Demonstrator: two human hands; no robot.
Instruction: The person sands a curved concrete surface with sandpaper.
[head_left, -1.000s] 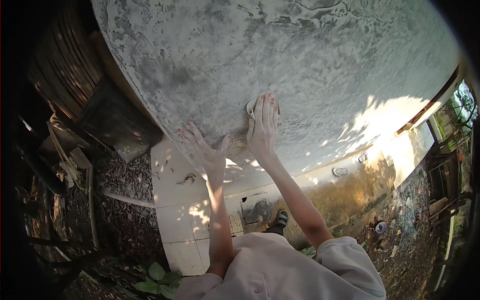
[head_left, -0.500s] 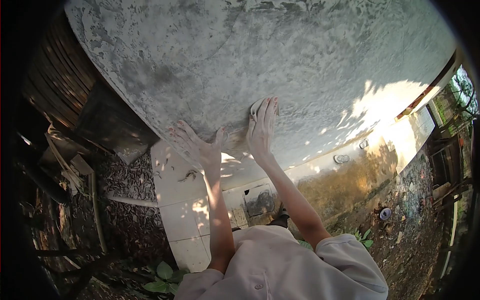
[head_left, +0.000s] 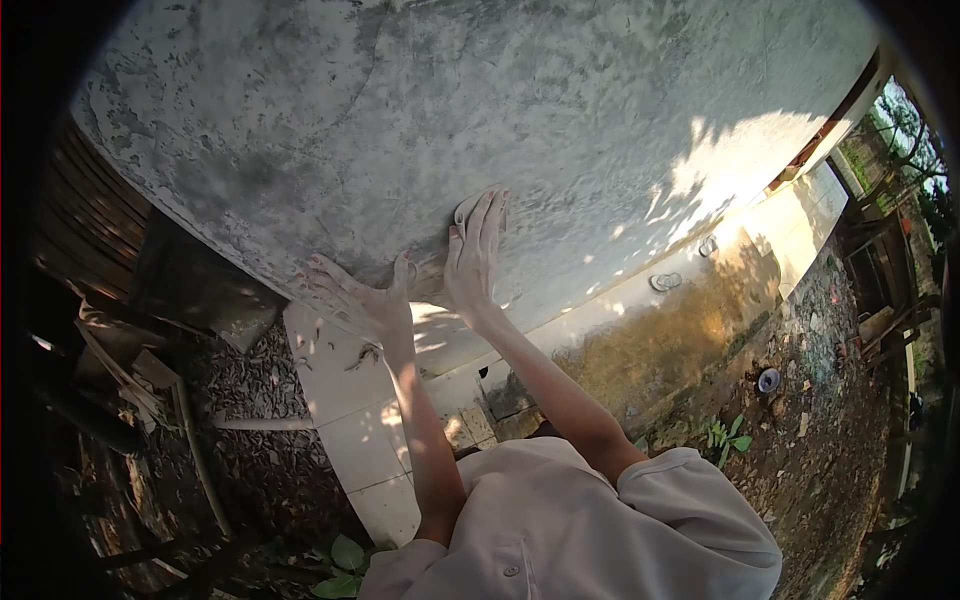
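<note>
A grey-white, patchy plastered wall [head_left: 450,110] rises in front of me. My left hand [head_left: 368,305] is open, its fingers spread flat against the wall near its left edge. To the right of it, my right hand [head_left: 474,258] presses a folded pale sheet, which looks like sandpaper [head_left: 464,209], against the wall. Only the curled edge of the sheet shows beside the fingers; the palm hides the rest. Whitish dust covers both hands.
Pale floor tiles [head_left: 345,400] lie below the wall. A pair of sandals [head_left: 665,282] rests on the ledge to the right. A small round container [head_left: 768,380] stands on the littered ground. Wooden slats [head_left: 90,215] and dry branches are at left.
The view has swung, so the wall and ledge sit further up and left. Both hands have shifted a little left and down along the wall, the right still pressing the sheet.
</note>
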